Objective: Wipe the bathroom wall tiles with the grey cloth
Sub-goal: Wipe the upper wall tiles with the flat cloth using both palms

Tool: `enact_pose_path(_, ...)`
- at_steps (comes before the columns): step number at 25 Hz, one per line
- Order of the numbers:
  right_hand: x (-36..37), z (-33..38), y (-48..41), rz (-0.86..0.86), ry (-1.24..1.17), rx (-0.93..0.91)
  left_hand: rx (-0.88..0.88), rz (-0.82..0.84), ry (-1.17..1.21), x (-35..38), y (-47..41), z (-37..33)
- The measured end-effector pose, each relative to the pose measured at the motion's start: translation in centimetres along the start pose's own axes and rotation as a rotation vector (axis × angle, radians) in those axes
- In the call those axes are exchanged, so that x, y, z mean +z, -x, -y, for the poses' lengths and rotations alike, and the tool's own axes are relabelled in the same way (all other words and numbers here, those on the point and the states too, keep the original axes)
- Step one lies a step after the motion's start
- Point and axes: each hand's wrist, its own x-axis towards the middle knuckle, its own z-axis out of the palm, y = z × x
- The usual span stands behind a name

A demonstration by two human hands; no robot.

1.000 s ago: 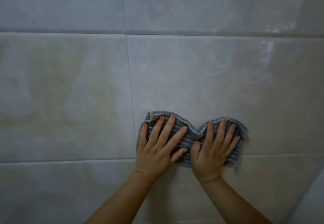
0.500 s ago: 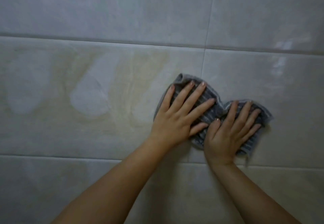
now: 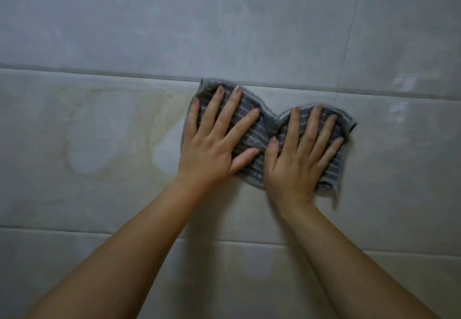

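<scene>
A grey striped cloth (image 3: 268,129) lies bunched flat against the pale wall tiles (image 3: 99,194), its top left corner touching a horizontal grout line. My left hand (image 3: 214,141) presses the cloth's left half with fingers spread and straight. My right hand (image 3: 301,154) presses the right half the same way, fingers fanned up and to the right. A loose corner of the cloth hangs below my right hand. Both forearms reach up from the bottom of the view.
A yellowish stain (image 3: 149,119) with pale patches spreads over the tile left of the cloth. Horizontal grout lines (image 3: 74,70) cross above and below my hands. A vertical grout line (image 3: 349,32) runs at the upper right. Light glints on the right tiles.
Both hands have slid the cloth upward along the wall, from near the lower grout line to the upper one. The view has shifted, so the stain now sits closer to my left hand.
</scene>
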Motion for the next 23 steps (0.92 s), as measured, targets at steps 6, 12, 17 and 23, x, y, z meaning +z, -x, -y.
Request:
enact_pose_path(6, -0.3, -1.6, 1.3, 0.058, -0.011, -0.080, 0.004, 0.007, 0.009, 0.0, 2.0, -0.4)
enact_pose_path(12, -0.2, 5.1, -4.9, -0.020, 0.002, -0.049, -0.152, -0.065, -0.016, -1.0, -2.2, 5.4)
enact_pose_path(17, 0.3, 3.8, 0.2, 0.082, 0.033, -0.202, -0.134, -0.012, -0.045, -0.6, 3.2, 4.7)
enact_pose_path(23, 0.2, 8.3, -3.7, 0.021, -0.006, 0.013, -0.171, -0.019, -0.001, -1.5, -0.2, 7.4)
